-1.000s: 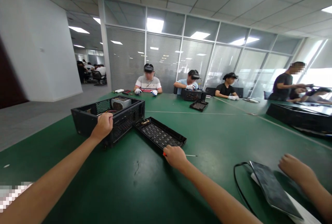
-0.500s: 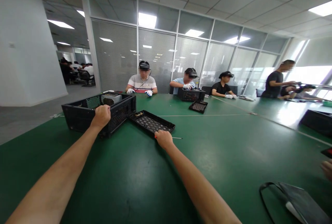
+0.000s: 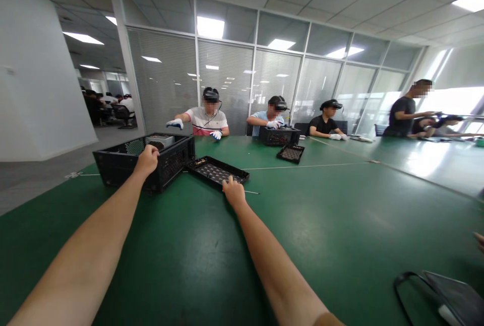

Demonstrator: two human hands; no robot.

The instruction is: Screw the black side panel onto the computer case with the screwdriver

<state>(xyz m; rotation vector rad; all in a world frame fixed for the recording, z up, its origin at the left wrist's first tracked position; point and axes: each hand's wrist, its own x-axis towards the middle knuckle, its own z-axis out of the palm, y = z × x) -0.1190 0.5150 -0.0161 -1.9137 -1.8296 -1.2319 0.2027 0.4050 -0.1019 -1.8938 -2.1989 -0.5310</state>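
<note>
At the left I see the case (image 3: 173, 163) on the green table (image 3: 321, 235), open at the top, with a power supply (image 3: 162, 141) showing inside; a co-worker's gloved hand (image 3: 175, 123) hangs beyond it; my left hand (image 3: 146, 160) is at its near rim, fingers curled nearly closed; from this far off I cannot tell whether they pinch the rim or something small. I judge the case stiff and heavy, weightier at the power supply's end; low on two opposite walls looks the sound hold, clear of thin edges.

Just right of it lies the panel (image 3: 216, 170), one corner close by the case; it looks light and fairly rigid, perhaps brittle; its raised rim seems a better hold than the mesh. My right hand (image 3: 233, 191) is at the near edge, wrapped around a screwdriver (image 3: 253, 193), its thin shaft pointing right; I cannot make out whether the knuckles touch the panel; the handle should hold firm, the bare shaft would slip.

Far right lie a tablet (image 3: 456, 293) and a black cord (image 3: 395, 285); another person's hand (image 3: 479, 241) shows at the edge.
</note>
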